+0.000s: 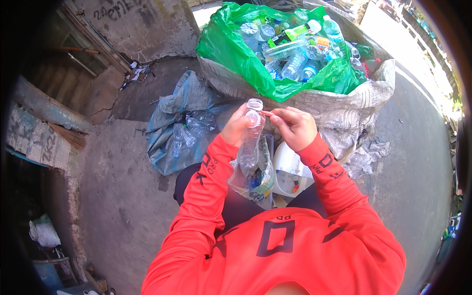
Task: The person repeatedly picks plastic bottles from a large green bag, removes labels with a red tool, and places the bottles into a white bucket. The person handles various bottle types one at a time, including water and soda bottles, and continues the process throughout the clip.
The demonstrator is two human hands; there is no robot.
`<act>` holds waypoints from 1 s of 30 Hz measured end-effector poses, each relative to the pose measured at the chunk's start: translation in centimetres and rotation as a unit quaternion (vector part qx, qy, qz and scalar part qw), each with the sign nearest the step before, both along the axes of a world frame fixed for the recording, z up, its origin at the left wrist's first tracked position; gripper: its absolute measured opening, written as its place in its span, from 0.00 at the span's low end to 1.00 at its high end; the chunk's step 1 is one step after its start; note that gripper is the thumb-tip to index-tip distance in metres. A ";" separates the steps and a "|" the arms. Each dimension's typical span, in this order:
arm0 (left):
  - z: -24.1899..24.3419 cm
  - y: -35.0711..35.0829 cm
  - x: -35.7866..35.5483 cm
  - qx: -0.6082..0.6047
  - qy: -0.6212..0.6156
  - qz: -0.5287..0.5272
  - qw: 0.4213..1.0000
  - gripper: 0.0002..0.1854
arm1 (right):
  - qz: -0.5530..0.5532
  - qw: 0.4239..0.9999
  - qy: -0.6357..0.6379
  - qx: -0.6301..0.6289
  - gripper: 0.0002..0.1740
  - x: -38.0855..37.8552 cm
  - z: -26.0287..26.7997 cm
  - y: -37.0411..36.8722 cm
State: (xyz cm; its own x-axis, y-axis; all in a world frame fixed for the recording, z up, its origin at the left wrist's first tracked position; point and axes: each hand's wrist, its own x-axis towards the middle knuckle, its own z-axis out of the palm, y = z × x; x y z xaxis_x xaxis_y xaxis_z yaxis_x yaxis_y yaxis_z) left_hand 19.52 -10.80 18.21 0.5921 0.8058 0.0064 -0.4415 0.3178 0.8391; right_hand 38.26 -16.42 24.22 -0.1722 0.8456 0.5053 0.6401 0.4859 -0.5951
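My left hand (pixel 236 126) grips clear plastic bottles (pixel 249 151), uncapped; two threaded necks show at its fingers. Between the thumb and fingers of my right hand (pixel 297 127) is a thin red piece (pixel 267 113), its tip touching the necks. Whether it is a tool or a plastic strip cannot be told. Below the bottles sits a clear plastic bag (pixel 268 191) with coloured scraps in it. Beside that, under my right wrist, stands a white plastic container (pixel 289 156) with several bottle caps (pixel 295 187) inside.
Ahead, a large woven sack (pixel 343 107) holds a green plastic bag (pixel 236 61) full of plastic bottles (pixel 295 66). A blue-grey woven sack (pixel 162 143) with clear bottles (pixel 184 134) lies to the left. A broom (pixel 68 135) and a concrete wall (pixel 147 29) are further left.
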 end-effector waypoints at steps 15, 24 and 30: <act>-2.2 0.1 2.0 -0.109 -0.032 -0.058 0.992 0.21 | -0.007 0.970 0.159 -0.186 0.14 2.3 -6.1 1.1; -1.3 0.2 2.1 0.073 0.137 0.080 0.985 0.20 | -0.026 0.997 -0.064 -0.025 0.12 3.1 0.6 -0.2; -0.7 0.0 2.4 0.095 0.144 0.073 0.982 0.19 | -0.026 0.994 -0.092 -0.043 0.13 3.5 -0.5 0.6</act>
